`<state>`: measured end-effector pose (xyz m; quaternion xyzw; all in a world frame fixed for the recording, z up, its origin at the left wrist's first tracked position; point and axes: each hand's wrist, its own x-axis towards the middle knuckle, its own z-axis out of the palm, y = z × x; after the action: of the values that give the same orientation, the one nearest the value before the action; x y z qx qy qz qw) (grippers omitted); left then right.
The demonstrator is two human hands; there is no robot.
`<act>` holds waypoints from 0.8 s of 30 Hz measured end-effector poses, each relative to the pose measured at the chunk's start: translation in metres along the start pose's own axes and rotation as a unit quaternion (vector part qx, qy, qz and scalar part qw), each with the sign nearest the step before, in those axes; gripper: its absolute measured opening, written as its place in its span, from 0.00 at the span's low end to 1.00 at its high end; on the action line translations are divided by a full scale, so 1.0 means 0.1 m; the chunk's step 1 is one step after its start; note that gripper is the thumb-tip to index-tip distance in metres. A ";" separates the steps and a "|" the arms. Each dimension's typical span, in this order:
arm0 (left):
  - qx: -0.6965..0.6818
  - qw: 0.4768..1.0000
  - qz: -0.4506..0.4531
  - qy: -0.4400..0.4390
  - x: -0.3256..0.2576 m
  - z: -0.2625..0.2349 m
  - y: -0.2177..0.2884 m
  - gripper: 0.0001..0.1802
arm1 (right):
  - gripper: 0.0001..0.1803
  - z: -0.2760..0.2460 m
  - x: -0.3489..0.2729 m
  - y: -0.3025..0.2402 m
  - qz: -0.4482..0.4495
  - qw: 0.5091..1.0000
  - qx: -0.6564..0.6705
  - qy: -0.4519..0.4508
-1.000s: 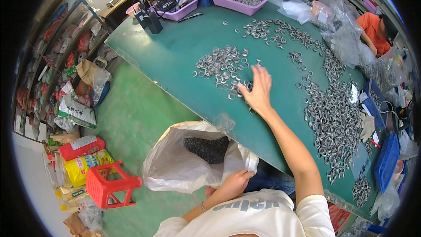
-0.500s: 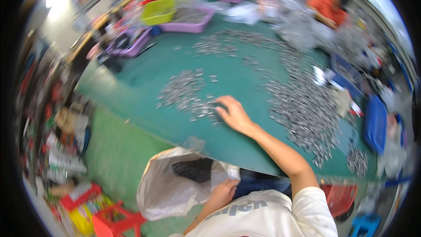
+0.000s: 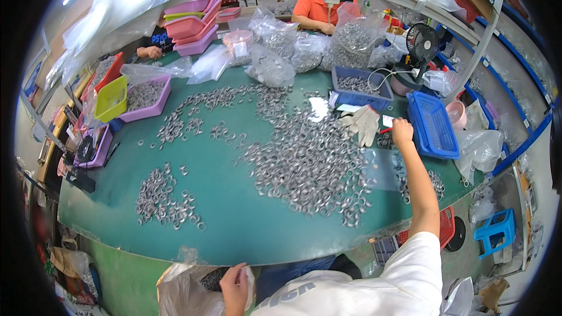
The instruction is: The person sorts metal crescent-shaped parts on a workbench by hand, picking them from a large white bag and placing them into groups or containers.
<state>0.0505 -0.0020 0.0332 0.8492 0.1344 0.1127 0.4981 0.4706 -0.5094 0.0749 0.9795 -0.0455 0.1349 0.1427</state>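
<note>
Rings [image 3: 304,167] apparently left aside, the right hand [image 3: 402,131], grip unclear, has moved beside a card [image 3: 387,121] toward the surface's [image 3: 234,234] right edge, the left hand [image 3: 234,282] clutching a sack [image 3: 180,290].

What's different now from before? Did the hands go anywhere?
The right hand left the small pile of rings and moved right, past the big pile, to a white card near the blue basket; I can't tell whether it grips the card. The view turned right too. The left hand still holds the white sack by its edge, and both piles remain.
</note>
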 end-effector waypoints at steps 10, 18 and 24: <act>0.108 0.973 0.190 -0.078 1.21 0.45 1.03 0.13 | 0.10 0.58 0.27 0.32 -0.179 0.983 0.024 -0.016; 0.134 0.879 0.402 -0.219 2.20 1.56 1.65 0.13 | 0.13 0.69 0.21 0.78 -0.141 0.988 0.062 0.015; 0.112 0.845 0.447 -0.271 2.70 2.37 1.87 0.12 | 0.10 -0.55 -0.75 0.07 -0.069 0.841 0.478 0.242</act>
<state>0.4023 -0.1908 0.0992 0.8640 -0.3884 0.0733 0.3119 0.3837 -0.4963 0.1068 0.8628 0.1284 0.3628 -0.3277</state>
